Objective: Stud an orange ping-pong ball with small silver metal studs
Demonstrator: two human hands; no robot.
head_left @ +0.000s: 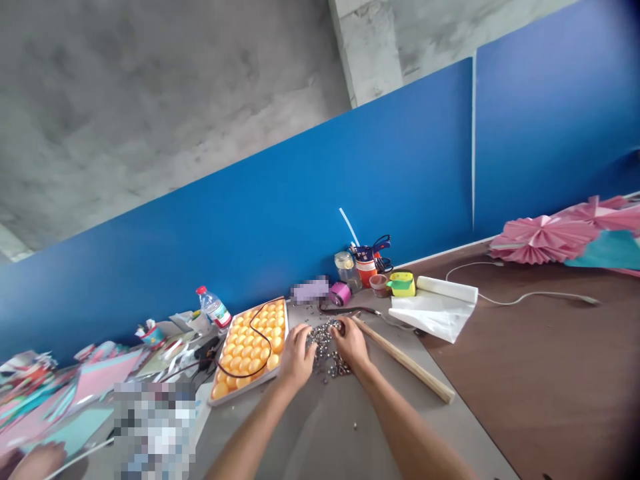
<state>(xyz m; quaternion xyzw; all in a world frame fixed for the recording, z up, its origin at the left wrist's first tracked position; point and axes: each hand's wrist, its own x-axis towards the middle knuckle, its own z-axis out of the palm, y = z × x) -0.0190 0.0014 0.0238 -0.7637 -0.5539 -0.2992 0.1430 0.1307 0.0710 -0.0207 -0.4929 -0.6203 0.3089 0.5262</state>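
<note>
A loose pile of small shiny metal pieces [323, 339] lies on the grey table mat [320, 427]. At the pile's left edge is my left hand [299, 353], its fingers apart and curved toward the pieces. My right hand [350, 341] rests at the right edge of the pile, fingers bent down; its fingertips are too small to show whether a piece is between them. Left of the pile sits a tray of orange balls [250, 343] with a dark cable across it. A wooden stick [407, 360] lies to the right of my right hand.
Behind the pile stand a purple object [341, 293], a jar [347, 269], an orange cup with tools [367, 270] and a yellow container [403, 284]. A white roll [447, 291] lies right, a bottle [215, 309] left. Another person's hand [43, 460] shows lower left.
</note>
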